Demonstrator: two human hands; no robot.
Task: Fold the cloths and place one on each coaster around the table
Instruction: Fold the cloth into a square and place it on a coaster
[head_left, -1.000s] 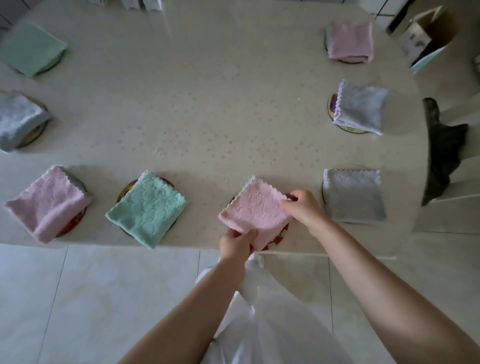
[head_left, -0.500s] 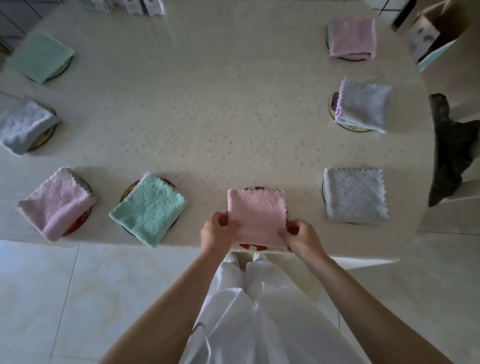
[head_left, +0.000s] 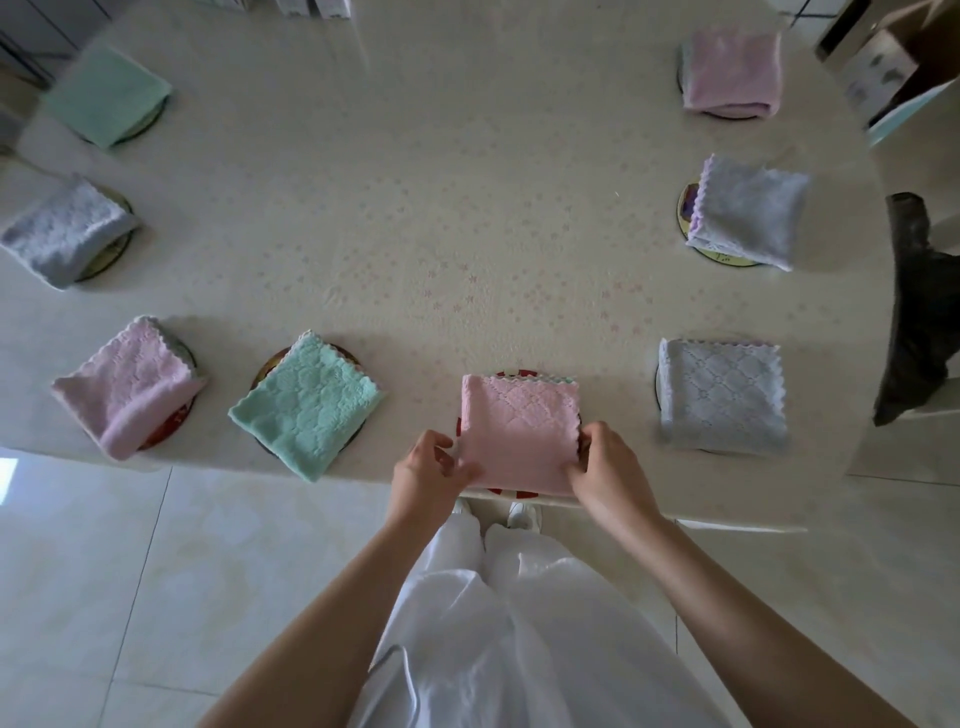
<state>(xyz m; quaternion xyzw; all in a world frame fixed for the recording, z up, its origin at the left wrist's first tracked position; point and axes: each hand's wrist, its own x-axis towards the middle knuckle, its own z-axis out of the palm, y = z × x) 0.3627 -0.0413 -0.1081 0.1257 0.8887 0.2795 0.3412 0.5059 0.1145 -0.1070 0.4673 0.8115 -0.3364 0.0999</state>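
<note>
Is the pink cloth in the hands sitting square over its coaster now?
Yes. The pink cloth lies flat over the red coaster, both hands at its near corners.

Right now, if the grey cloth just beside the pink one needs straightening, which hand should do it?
The right hand: it sits at the pink cloth's right edge, on the side where the grey cloth lies.

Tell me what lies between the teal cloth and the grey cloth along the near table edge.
In the head view, the pink cloth, held by both hands on its coaster, lies between teal cloth and grey cloth.
</note>
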